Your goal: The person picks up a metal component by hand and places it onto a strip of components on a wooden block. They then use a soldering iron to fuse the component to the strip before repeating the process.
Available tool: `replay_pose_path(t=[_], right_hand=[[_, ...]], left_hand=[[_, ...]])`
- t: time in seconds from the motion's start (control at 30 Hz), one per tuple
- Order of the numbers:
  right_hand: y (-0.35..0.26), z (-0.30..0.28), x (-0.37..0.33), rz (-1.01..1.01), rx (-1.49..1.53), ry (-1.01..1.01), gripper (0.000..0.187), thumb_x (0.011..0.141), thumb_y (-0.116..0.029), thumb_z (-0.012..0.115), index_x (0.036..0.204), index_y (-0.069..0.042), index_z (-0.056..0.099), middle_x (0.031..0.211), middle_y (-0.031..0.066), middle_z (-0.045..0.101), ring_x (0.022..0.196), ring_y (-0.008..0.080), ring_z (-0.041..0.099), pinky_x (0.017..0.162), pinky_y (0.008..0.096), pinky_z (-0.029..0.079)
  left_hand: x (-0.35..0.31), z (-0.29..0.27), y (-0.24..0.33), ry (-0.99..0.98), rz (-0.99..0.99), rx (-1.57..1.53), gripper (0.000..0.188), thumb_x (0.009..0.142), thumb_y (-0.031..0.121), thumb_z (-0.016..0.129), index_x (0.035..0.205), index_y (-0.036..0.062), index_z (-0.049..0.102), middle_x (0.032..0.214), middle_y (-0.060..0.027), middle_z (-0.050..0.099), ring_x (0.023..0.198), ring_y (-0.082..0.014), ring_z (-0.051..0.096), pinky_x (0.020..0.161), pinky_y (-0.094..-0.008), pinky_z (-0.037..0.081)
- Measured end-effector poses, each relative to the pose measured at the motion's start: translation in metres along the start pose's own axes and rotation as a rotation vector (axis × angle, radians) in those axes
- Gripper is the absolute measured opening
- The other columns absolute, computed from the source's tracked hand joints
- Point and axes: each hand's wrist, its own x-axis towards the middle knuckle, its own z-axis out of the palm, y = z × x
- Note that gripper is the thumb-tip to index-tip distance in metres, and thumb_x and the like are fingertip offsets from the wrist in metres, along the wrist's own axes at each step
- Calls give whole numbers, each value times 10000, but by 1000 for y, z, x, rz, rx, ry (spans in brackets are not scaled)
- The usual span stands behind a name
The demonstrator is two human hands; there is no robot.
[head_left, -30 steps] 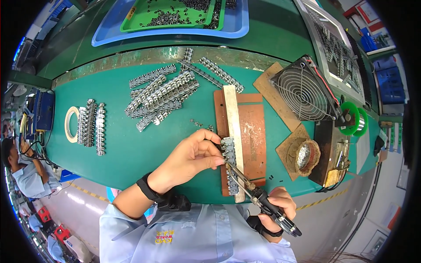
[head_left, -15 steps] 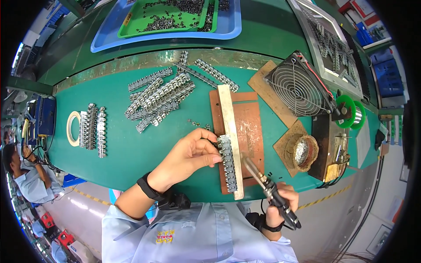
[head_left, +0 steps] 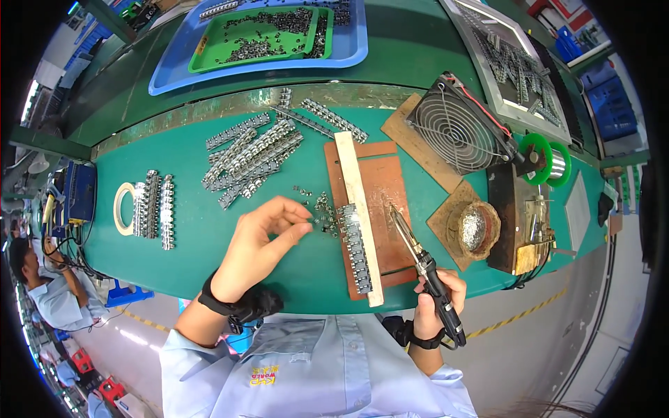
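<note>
My left hand (head_left: 263, 240) hovers over the green mat, thumb and index finger apart with nothing visible between them. Just beyond its fingertips lies a scatter of small metal parts (head_left: 325, 214). A soldering iron (head_left: 433, 285) is gripped in my right hand (head_left: 440, 301), its tip pointing away from me over the reddish-brown board (head_left: 390, 237). Across that board runs a pale wooden bar (head_left: 357, 202). Along the bar's left side rests a strip of dark, metal-pinned components (head_left: 356, 254), touched by neither hand.
Beyond my left hand lie several piled component strips (head_left: 251, 157). More strips (head_left: 152, 205) stand beside a tape roll (head_left: 124, 209). At right are a fan (head_left: 460, 129), a solder spool (head_left: 556, 164) and a bowl of silvery bits (head_left: 478, 230). Green trays (head_left: 202, 63) sit in a blue tray (head_left: 164, 82).
My left hand has let go of the component strip and moved left, beside the small metal parts. The soldering iron's tip has moved farther away from me over the board.
</note>
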Motion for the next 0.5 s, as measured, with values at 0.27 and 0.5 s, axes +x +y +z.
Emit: replay_pose_path(t=[0.27,0.5], right_hand=[[3,-4,-3,-44,-5,-33,449,740,-249,692,1044,-9,465,871,125,530,645,135,510,562,231,429],[4,-7,-2,-66,-30,-76,444,742,-243,698,1036,-4,467,861,123,531,647,134,507,579,238,432]], left_hand=[[0,19,1,43,323,630,114,748,23,619,857,30,588,836,-93,552,701,-243,569,602,-314,460],[0,23,-2,78,370,673,98,756,16,603,851,24,581,826,-106,565,695,-286,573,615,-333,465]])
